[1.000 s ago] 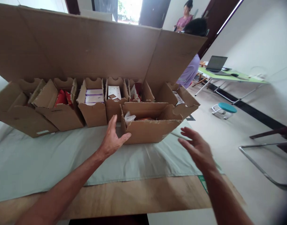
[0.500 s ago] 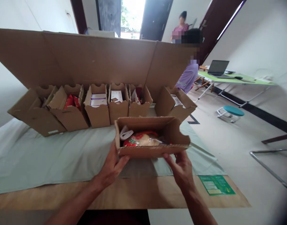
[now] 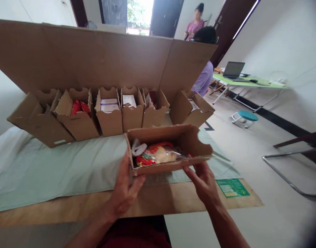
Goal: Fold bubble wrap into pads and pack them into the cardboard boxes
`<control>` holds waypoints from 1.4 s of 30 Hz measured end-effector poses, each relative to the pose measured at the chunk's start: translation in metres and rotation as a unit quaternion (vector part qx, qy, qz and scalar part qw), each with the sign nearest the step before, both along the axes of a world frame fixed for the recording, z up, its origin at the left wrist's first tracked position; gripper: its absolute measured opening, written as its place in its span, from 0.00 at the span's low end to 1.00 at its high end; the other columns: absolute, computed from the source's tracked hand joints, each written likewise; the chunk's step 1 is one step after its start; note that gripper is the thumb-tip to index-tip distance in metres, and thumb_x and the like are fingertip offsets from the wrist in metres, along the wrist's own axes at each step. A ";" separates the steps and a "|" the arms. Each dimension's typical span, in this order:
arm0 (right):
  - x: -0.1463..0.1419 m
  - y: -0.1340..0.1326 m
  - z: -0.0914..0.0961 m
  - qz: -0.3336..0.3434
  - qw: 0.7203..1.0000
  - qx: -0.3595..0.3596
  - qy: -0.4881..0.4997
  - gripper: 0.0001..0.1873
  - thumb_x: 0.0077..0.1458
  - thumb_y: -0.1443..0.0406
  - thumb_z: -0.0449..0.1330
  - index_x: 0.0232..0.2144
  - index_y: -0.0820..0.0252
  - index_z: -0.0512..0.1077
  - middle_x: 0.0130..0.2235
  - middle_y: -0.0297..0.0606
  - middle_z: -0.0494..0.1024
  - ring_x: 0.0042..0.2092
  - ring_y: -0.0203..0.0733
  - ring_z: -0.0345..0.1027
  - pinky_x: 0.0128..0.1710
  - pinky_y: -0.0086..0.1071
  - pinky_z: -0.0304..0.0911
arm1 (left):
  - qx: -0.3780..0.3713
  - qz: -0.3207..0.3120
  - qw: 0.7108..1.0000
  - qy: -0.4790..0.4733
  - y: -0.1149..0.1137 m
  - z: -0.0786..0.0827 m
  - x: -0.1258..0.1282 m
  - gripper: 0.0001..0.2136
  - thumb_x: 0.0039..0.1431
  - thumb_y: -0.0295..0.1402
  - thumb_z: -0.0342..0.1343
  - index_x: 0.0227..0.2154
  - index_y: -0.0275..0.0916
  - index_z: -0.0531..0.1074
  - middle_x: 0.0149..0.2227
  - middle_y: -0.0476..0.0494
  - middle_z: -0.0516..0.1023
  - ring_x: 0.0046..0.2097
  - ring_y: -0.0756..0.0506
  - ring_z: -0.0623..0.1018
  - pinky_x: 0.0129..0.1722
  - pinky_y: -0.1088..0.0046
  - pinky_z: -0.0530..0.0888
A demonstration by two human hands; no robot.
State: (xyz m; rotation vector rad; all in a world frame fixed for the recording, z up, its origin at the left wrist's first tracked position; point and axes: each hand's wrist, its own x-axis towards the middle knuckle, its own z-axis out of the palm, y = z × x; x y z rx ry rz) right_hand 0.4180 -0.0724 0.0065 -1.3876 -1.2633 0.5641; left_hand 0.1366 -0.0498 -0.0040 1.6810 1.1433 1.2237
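Note:
Between my two hands is a narrow open cardboard box, held tilted above the cloth-covered table. Inside it lie a red food packet with a clear window showing pale pieces, and a white rolled strip at its left end. My left hand grips the box's near left corner, thumb in front. At the lower right side, my right hand holds it, with some fingers hidden underneath.
Behind stands a row of cardboard boxes with packets inside, against a tall cardboard panel. A green sheet lies at the table's right corner. Farther off are a person in purple, another person, a laptop and a stool.
The box in my hands has tilted, its right end now a little higher and farther right. My view has shifted slightly. Both hands keep their hold.

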 end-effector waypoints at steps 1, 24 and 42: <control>0.010 -0.013 -0.007 -0.017 1.000 -0.010 0.003 0.25 0.58 0.50 0.68 0.52 0.53 0.74 0.53 0.44 0.80 0.55 0.56 0.73 0.56 0.47 0.68 | -0.004 -0.026 1.000 -0.001 -0.006 -0.002 0.009 0.38 0.67 0.44 0.58 0.73 0.43 0.49 0.70 0.35 0.63 0.69 0.33 0.67 0.67 0.52 0.67; 0.082 0.101 -0.013 0.126 0.975 0.023 0.180 0.25 0.53 0.54 0.70 0.53 0.48 0.77 0.59 0.35 0.78 0.63 0.54 0.67 0.65 0.49 0.58 | 0.160 0.012 0.978 0.135 -0.045 -0.061 0.045 0.23 0.68 0.30 0.50 0.64 0.46 0.64 0.63 0.36 0.69 0.62 0.40 0.74 0.58 0.61 0.77; 0.103 0.126 -0.016 0.051 0.994 -0.036 0.089 0.27 0.50 0.45 0.68 0.45 0.55 0.81 0.48 0.42 0.83 0.53 0.59 0.74 0.55 0.52 0.69 | 0.029 0.068 0.990 0.119 0.002 -0.079 0.022 0.23 0.65 0.39 0.57 0.61 0.41 0.66 0.55 0.34 0.75 0.53 0.38 0.78 0.52 0.57 0.79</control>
